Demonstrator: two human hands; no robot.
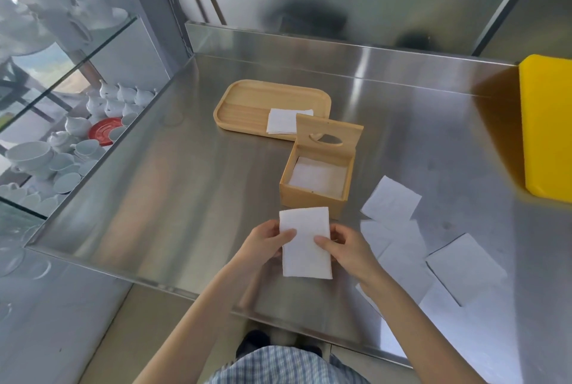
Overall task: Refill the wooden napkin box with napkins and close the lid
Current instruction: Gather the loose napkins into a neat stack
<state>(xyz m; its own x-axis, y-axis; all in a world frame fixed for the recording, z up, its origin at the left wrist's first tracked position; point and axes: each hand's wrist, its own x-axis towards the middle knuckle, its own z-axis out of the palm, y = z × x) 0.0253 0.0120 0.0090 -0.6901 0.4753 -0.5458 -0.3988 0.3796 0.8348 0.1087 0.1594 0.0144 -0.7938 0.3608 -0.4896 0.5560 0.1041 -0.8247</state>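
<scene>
Wooden napkin box (pixel 312 194) — lid (pixel 328 136) up, napkins (pixel 318 176) inside

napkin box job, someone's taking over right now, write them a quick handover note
Left hand and right hand: both holding one folded napkin just in front of the wooden napkin box.
Box: lid up, some napkins already inside.
More napkins: a small stack on the wooden tray, loose napkins on the counter to the right.
Left: put in the held napkin, add the rest, close the lid.
</scene>
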